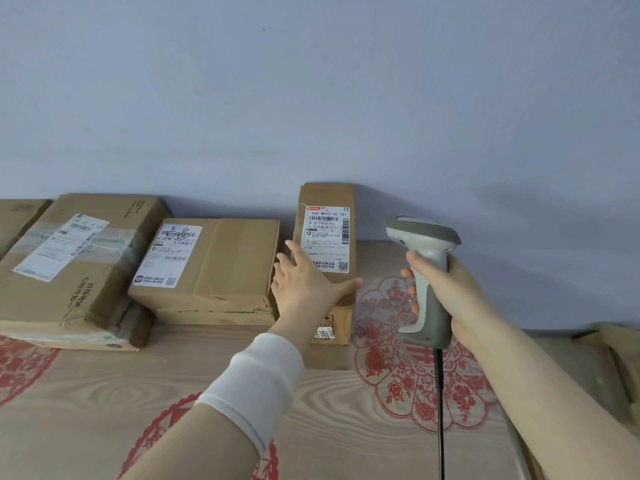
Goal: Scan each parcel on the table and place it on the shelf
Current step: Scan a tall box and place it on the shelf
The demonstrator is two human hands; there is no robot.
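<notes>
1. The worktop is a pale wood-grain surface printed with red floral medallions, running back to a plain wall.
2. Four cardboard parcels show fully or nearly so, and a fifth is cut off at the far left edge.
3. The large parcel at the left is the biggest; it lies flat with one white label on top and rests on another flat package, whose edge shows beneath it.
4. The middle parcel lies flat just beside it, carrying one white label with handwriting, and sits on a flat box underneath.
5. The upright parcel stands tall against the wall, right of the middle parcel, with one shipping label of barcodes facing the camera; it stands on a lower box.
6. One barcode scanner, grey and off-white, is held upright to the right of the upright parcel, apart from it, with a single black cable hanging down from the handle.
7. Two hands are in view.
8. The left hand, with a white sleeve at the wrist, is spread flat, fingers extended, pressed against the lower front of the upright parcel, thumb along its bottom edge.
9. The right hand is wrapped firmly round the scanner's handle.
</notes>
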